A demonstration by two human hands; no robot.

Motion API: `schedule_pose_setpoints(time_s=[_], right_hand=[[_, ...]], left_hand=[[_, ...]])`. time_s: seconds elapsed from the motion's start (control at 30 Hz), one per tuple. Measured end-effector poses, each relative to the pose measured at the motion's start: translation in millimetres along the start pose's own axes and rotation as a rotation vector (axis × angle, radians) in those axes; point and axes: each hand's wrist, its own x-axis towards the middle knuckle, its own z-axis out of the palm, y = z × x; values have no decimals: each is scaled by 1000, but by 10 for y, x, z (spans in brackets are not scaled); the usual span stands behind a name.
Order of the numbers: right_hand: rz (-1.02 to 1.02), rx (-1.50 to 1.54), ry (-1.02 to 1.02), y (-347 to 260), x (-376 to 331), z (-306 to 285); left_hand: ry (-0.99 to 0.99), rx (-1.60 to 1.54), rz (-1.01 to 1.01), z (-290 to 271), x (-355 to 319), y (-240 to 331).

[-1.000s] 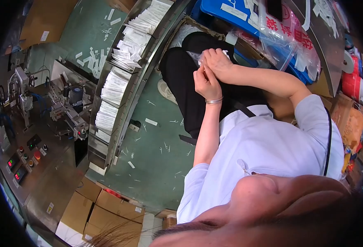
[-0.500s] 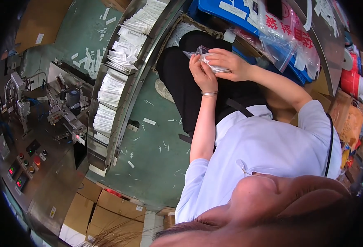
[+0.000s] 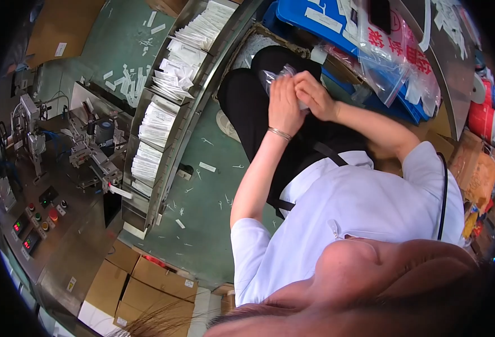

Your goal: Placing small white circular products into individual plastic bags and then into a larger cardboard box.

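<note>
A clear plastic bag (image 3: 272,77) is between my two hands above my lap, and its crinkled upper end sticks out past the fingertips. White flat packets showed in it half a second ago; now my fingers cover most of them. My left hand (image 3: 285,104), with a bangle at the wrist, lies along the bag with its fingers together, pressing on it. From the other side my right hand (image 3: 316,96) closes round the bag with bent fingers, touching the left one.
To the left runs a metal conveyor trough (image 3: 187,115) with rows of white packets (image 3: 155,121). Beyond it stands a machine (image 3: 99,140) with buttons. At upper right are a blue bin (image 3: 315,19) and a printed plastic bag (image 3: 393,45). White scraps (image 3: 207,167) litter the floor; cartons (image 3: 152,283) stand below.
My left hand has straightened its fingers and laid them over the bag, and its forearm has swung outward. My right hand has curled more tightly and turned. The packets are now mostly covered.
</note>
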Motion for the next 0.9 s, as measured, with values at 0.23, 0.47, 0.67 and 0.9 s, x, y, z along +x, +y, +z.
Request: schedule_pose_setpoints(time_s=[0.23, 0.47, 0.67, 0.9], right_hand=[[62, -428, 73, -360, 119, 156], [266, -24, 79, -69, 1832, -113], [750, -503, -249, 820, 2959, 333], [967, -535, -715, 806, 3231, 515]], left_hand=[[-59, -175, -141, 40, -179, -10], [58, -232, -176, -524, -90, 139], [565, -423, -416, -841, 377, -392], [654, -215, -722, -1086, 998, -1205]])
